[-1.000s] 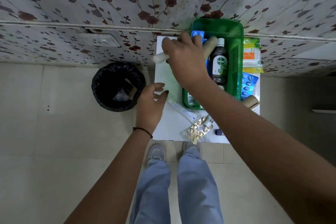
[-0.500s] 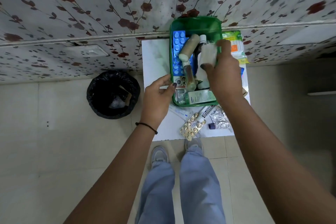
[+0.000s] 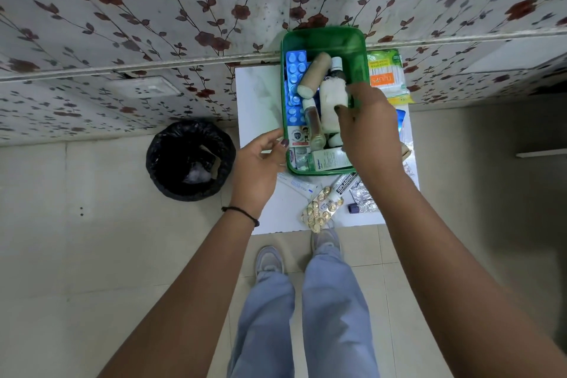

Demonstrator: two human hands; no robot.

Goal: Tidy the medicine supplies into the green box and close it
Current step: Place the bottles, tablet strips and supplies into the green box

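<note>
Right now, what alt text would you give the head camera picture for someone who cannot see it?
Seen from above, a person's right hand sets a white bandage roll into an open green box on a small white table, while the left hand rests at the box's edge. Pill strips lie outside it.

The box (image 3: pixel 322 40) sits on the table (image 3: pixel 257 107), bin (image 3: pixel 190 159) to its left.

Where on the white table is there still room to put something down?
The bare patch is the table's left strip, between its left edge and the green box. The front, by the pill strips and tube, is crowded, as is the right side by the swabs.
</note>
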